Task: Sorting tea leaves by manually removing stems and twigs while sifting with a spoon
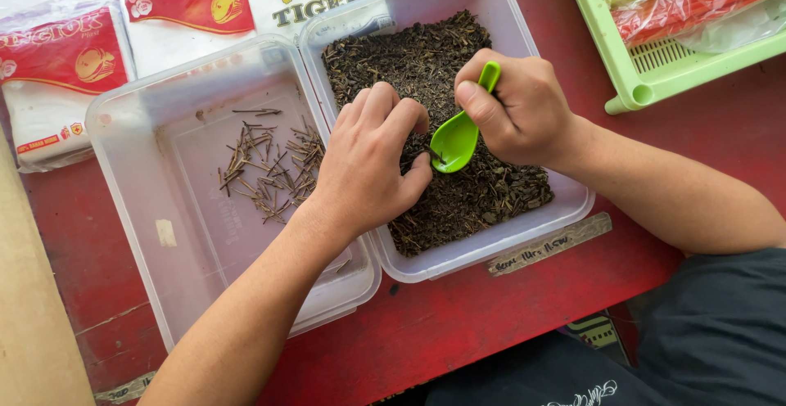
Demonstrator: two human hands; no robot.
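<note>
Your red desk (720, 119) fills the view from above. At its far left lie white plastic packets (57, 70) with red labels. At the far right corner sits a pale green basket (655, 74) holding yellow and red bags.

Two clear plastic tubs stand side by side in front of you, their rims touching. The right tub (524, 13) is nearly full of dark, dry, crumbled tea leaves (409, 58). The left tub (131, 169) is almost bare, with only a small scatter of thin brown stalks (270, 169) near its right side.

Both your forearms reach in from the bottom edge. Your left hand (372, 156) crosses the shared rims and rests on the leaves, fingers curled and bunched as if pinching something. Whether a stalk is between the fingertips cannot be told, since they are tucked under. Your right hand (520, 107) is closed around the handle of a small bright green spoon (457, 136). The spoon's bowl lies on the leaves, just beside your left fingertips.

Judging by the two tubs, the sorting looks to be at an early stage. Only a small heap of stalks has been set apart, and the large bed of leaves in the right tub remains to be gone through.
</note>
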